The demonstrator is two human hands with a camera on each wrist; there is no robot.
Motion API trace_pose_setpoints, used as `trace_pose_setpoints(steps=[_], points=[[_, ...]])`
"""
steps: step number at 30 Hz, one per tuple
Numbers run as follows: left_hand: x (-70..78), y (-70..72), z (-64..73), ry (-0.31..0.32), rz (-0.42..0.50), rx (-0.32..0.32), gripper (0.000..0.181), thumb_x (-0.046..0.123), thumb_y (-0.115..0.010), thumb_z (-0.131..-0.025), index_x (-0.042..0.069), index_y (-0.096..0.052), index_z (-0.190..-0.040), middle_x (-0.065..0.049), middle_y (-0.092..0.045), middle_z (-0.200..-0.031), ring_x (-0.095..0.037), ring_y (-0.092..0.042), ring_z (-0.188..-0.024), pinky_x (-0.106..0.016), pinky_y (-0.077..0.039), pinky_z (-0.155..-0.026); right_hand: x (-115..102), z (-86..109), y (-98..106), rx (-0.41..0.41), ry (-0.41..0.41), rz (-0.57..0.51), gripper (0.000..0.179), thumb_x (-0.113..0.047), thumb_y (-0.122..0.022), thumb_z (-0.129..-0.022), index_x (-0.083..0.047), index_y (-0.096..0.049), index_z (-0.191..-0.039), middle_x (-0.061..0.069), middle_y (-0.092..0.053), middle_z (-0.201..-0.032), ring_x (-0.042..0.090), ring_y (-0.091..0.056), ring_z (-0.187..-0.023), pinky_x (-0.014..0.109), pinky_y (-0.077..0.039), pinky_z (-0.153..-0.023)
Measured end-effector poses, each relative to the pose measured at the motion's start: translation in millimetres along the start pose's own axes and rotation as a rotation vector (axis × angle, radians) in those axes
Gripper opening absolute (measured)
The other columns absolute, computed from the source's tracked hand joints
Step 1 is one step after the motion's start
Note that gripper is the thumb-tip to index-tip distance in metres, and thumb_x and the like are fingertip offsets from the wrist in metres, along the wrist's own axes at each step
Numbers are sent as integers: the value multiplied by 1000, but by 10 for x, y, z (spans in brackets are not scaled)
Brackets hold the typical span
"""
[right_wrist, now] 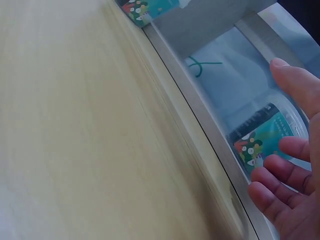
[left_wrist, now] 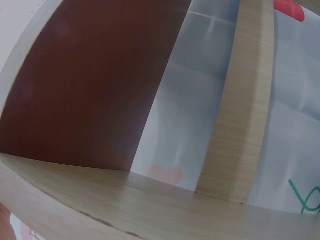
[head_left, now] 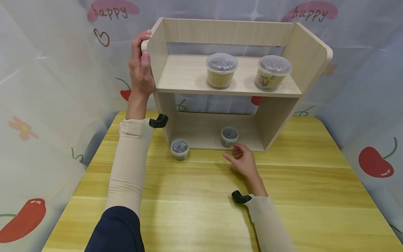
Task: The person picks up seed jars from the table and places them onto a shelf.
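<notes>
A two-tier light wood shelf (head_left: 233, 92) stands on the table. My left hand (head_left: 141, 70) grips the front edge of its left side panel near the top. My right hand (head_left: 244, 159) is at the lower tier's front edge with fingers loosely bent and thumb apart, holding nothing. Close by its fingertips is a small lidded plastic tub (head_left: 229, 136) on the lower tier; in the right wrist view this tub (right_wrist: 265, 137) shows a green label with a floral print. A second small tub (head_left: 180, 149) sits on the table before the shelf's left front corner.
Two larger clear-lidded tubs with yellowish contents, one left (head_left: 220, 71) and one right (head_left: 272, 73), stand on the upper tier. The wooden table (head_left: 195, 210) spreads out in front. Printed cloth (head_left: 63, 87) hangs behind and at both sides.
</notes>
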State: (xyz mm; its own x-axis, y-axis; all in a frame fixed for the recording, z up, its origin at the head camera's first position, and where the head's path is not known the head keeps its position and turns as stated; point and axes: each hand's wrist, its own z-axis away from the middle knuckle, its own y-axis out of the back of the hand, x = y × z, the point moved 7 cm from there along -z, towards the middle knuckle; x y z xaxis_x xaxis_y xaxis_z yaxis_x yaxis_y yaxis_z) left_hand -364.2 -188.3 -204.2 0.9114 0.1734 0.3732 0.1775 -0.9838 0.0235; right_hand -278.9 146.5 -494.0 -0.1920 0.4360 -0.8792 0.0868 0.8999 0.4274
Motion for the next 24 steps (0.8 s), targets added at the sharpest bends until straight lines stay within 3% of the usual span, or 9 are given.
trace_pose_setpoints(steps=[10, 24], points=[[7, 1, -2, 8, 12, 12, 63, 38, -40, -89, -12, -40, -127, -15, -49, -139, -19, -49, -117, -31, -42, -98, -28, 23, -104, -35, 32, 0, 57, -15, -83, -78, 7, -59, -124, 24, -62, -107, 36, -62, -97, 48, -52, -87], [24, -10, -8, -13, 26, 1, 61, 34, -39, -90, -15, -39, -127, -19, -47, -138, -18, -47, -120, -35, -39, -104, -60, 12, -224, -91, 24, 13, 60, -20, -82, -80, 5, -58, -128, 21, -62, -108, 33, -62, -96, 46, -52, -89]])
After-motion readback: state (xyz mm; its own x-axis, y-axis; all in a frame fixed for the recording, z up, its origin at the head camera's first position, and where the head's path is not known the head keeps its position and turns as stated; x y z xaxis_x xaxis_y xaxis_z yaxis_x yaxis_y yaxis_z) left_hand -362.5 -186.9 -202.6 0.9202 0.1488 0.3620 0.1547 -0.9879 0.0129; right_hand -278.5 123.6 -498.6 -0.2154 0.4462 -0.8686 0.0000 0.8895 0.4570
